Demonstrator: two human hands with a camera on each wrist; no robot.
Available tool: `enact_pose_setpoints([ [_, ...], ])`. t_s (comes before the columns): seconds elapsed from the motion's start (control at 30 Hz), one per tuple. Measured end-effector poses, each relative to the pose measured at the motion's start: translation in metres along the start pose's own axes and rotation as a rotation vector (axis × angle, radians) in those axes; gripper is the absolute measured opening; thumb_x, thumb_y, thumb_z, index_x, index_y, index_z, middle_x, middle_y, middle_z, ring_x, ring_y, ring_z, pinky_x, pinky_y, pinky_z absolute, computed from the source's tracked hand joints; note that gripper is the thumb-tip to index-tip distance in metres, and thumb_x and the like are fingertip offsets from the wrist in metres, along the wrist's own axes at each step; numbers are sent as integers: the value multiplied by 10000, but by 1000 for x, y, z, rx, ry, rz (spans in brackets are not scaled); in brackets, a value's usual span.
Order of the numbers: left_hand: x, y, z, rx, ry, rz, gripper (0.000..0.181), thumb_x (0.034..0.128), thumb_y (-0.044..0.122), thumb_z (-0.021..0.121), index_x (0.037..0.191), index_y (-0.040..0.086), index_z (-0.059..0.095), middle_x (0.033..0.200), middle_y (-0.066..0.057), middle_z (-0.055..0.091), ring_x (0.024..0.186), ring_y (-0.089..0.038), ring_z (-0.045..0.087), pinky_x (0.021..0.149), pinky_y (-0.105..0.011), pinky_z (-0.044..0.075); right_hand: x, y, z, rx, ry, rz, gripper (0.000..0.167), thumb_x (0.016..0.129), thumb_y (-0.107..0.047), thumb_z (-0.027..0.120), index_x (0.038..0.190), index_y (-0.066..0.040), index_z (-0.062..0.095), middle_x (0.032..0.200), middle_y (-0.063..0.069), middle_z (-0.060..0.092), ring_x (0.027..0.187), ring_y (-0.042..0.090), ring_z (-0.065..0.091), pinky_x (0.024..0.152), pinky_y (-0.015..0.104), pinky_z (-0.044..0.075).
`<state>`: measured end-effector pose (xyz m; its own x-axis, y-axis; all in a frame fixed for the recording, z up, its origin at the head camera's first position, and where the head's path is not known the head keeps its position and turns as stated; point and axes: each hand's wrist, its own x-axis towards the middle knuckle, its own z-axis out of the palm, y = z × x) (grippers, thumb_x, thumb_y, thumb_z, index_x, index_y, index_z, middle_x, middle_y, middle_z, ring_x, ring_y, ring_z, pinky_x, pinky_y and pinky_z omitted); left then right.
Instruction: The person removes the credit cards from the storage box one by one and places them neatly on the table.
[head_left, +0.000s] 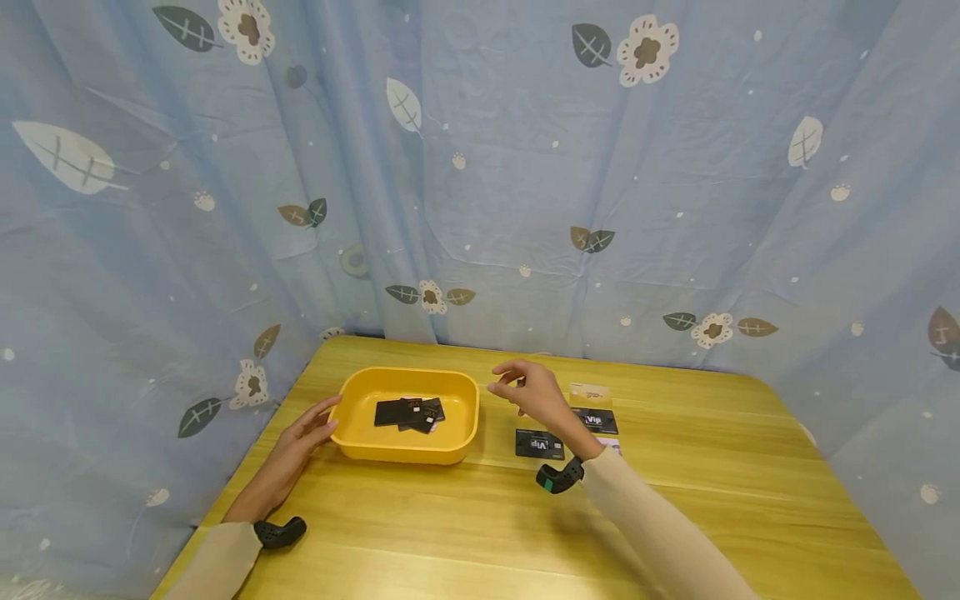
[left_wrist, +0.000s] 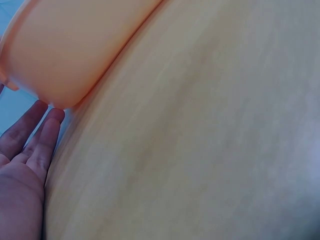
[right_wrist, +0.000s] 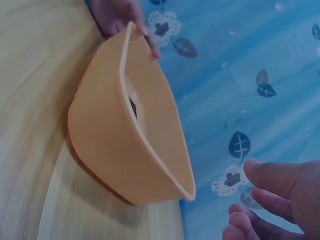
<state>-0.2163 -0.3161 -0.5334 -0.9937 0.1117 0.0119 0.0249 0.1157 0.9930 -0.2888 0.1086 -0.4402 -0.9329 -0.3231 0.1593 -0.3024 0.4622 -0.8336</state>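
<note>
A: What frames the work?

B: A blue patterned curtain (head_left: 495,175) hangs behind, with a wood-grain table (head_left: 450,533) in front of it.

A: And the biggest thing in hand?

B: The yellow tray (head_left: 405,456), on the left part of the table. I'd want it level and steady, so a light touch on its side seems better than a shove.

A: Is the left hand (head_left: 298,446) clamped on it?

B: No, its fingers look nearly straight and touch the tray's left end.

A: The right hand (head_left: 534,392)?

B: Released: fingers slightly bent, thumb apart, nothing visible between them. It hovers between the tray and the loose cards, near the tray's right end.

A: Where are the cards, then?

B: Several dark cards (head_left: 393,412) overlap on the tray floor. On the table to the right lie a black Vip card (head_left: 539,444), another black card (head_left: 597,420), a gold card (head_left: 590,393) and a pale card (head_left: 611,444), half hidden by the wrist.

A: Any tip for handling them?

B: Thin cards lie flush, so I'd lift one edge with a fingertip, pinch by the sides, and clear the rim before letting go.
</note>
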Motion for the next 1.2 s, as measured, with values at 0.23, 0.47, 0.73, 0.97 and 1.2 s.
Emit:
enact_pose_setpoints([
  [0.23, 0, -1, 0, -3, -1, 6, 626, 1077, 387, 549, 1630, 197, 325, 1708, -104, 151, 1544, -356, 153, 966, -130, 429, 8, -6, 16, 26, -40, -4, 309, 940, -304, 783, 1214, -176, 721, 1015, 16, 705, 682, 233, 628, 634, 567, 583],
  [0.47, 0, -1, 0, -4, 3, 4, 628, 1079, 381, 547, 1631, 186, 320, 1711, -101, 143, 1546, -358, 147, 965, -117, 423, 15, -15, 34, 47, -89, -29, 314, 951, -307, 770, 1217, -151, 715, 1025, 31, 706, 816, 421, 670, 641, 575, 584],
  [0.73, 0, 0, 1, -5, 1, 4, 619, 1082, 370, 545, 1629, 181, 323, 1710, -102, 143, 1550, -352, 137, 968, -114, 411, 24, -22, 51, 71, -88, -31, 275, 945, -308, 777, 1180, -176, 726, 1000, 11, 698, 726, 261, 641, 632, 527, 594],
  [0.97, 0, 0, 0, -7, 0, 3, 616, 1083, 365, 544, 1629, 183, 323, 1708, -103, 151, 1546, -352, 149, 967, -114, 417, 33, -23, 68, 129, -110, -21, 291, 942, -311, 781, 1177, -151, 723, 995, 28, 686, 761, 339, 651, 665, 562, 592],
  [1.2, 0, -1, 0, -6, -6, 7, 622, 1080, 374, 547, 1629, 187, 323, 1710, -99, 147, 1553, -354, 128, 974, -109, 406, 39, -30, 83, 107, -136, -8, 346, 955, -288, 768, 1224, -81, 704, 986, 53, 684, 823, 478, 663, 701, 590, 584],
])
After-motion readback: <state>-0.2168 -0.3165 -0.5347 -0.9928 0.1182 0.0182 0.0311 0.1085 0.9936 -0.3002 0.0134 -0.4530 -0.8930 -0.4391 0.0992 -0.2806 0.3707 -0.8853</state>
